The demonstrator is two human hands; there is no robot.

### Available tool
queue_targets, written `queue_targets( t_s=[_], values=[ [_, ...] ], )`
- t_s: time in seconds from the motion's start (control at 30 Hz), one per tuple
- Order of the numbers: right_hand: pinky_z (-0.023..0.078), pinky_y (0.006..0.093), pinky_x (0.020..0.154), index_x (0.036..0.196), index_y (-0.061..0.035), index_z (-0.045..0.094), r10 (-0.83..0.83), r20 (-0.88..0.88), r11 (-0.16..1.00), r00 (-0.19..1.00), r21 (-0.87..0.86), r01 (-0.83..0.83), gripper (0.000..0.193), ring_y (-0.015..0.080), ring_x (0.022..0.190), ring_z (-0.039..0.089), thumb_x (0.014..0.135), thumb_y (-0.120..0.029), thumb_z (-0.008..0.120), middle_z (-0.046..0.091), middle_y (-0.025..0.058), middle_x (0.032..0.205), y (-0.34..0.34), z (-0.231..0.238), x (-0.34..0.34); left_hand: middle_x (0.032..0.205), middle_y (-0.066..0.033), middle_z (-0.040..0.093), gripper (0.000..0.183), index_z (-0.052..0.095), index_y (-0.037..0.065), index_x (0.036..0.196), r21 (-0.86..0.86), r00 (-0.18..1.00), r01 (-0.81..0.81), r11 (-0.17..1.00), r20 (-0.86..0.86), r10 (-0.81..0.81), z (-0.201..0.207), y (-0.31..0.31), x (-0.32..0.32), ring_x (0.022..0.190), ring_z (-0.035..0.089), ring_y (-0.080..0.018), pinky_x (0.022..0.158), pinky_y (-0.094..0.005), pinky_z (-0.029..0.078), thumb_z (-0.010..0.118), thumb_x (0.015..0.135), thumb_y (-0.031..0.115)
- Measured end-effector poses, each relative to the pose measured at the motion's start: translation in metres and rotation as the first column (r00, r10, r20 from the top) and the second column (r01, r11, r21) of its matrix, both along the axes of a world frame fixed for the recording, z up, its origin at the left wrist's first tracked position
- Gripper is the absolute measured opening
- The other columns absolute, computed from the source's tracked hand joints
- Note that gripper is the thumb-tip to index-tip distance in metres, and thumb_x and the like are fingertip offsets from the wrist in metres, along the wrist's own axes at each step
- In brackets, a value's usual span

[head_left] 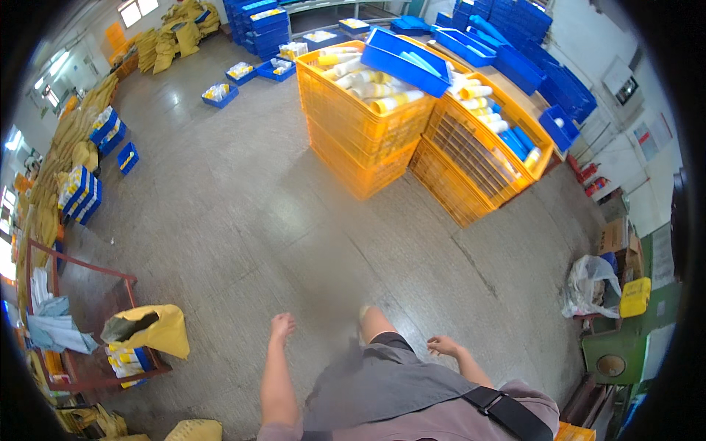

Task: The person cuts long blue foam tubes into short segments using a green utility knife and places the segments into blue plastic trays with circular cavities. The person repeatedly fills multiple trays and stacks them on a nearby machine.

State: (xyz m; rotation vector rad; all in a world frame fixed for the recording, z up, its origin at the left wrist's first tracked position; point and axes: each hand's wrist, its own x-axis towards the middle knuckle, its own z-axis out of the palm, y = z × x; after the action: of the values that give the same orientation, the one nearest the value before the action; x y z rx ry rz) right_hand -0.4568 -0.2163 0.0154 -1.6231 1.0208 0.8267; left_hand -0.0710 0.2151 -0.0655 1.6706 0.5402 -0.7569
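Observation:
My left hand (282, 325) hangs over the floor in front of me, its fingers curled in, with nothing showing in it. On the other side of my leg, my right hand (444, 345) is held low with loosely bent fingers apart and holds nothing. Neither hand touches anything. Ahead stand tall orange crates (360, 136), stacked and filled with white and yellow tubes (397, 101). A blue bin (406, 62) lies tilted across their top. Beside them, another orange crate stack (478, 158) holds more tubes and blue pieces.
Blue bins (219, 96) with white and yellow items sit on the grey floor (243, 213) at the far left. A red metal frame (81, 261) and an open yellow sack (165, 331) are near left. At right are a clear plastic bag (592, 283) and a green machine (614, 353).

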Motion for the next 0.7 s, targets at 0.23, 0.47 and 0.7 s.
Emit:
queue_targets(
  t_s=[0.23,0.47,0.7],
  values=[
    [0.052,0.0457,0.093,0.112,-0.0011,0.071,0.342,-0.364,0.764,0.866,-0.429,-0.482,0.037,0.0373,0.110,0.065,0.085,-0.024,0.061,0.066,0.0217,0.120,-0.142,-0.050,0.242,0.078,-0.0085,0.066,0.027,0.065,0.000,0.098,0.154,0.962,0.272,0.950,-0.055,-0.267,-0.032,-0.004,0.173,0.068,0.062,-0.0207,0.056,-0.0341,0.048,0.056,0.097,0.026],
    [0.048,0.0488,0.097,0.128,-0.0026,0.062,0.493,0.172,0.805,0.853,-0.462,-0.372,0.047,0.0419,0.115,0.061,0.091,-0.031,0.057,0.064,0.0253,0.123,-0.164,-0.035,0.694,0.107,-0.0156,0.069,0.040,0.059,0.002,0.128,0.337,0.877,-0.070,0.939,-0.428,0.219,0.011,0.008,0.252,0.100,0.066,-0.0296,0.085,-0.0448,0.053,0.056,0.098,0.028],
    [0.052,0.0495,0.087,0.122,-0.0029,0.061,0.730,0.392,0.683,0.559,-0.437,-0.585,0.039,0.0419,0.107,0.063,0.091,-0.027,0.057,0.067,0.0238,0.113,-0.082,0.041,1.090,0.107,-0.0176,0.068,0.040,0.054,-0.001,0.129,0.258,0.865,-0.231,0.938,-0.388,0.319,0.004,-0.081,0.533,0.101,0.065,-0.0309,0.084,-0.0456,0.053,0.052,0.099,0.025]
  ],
)
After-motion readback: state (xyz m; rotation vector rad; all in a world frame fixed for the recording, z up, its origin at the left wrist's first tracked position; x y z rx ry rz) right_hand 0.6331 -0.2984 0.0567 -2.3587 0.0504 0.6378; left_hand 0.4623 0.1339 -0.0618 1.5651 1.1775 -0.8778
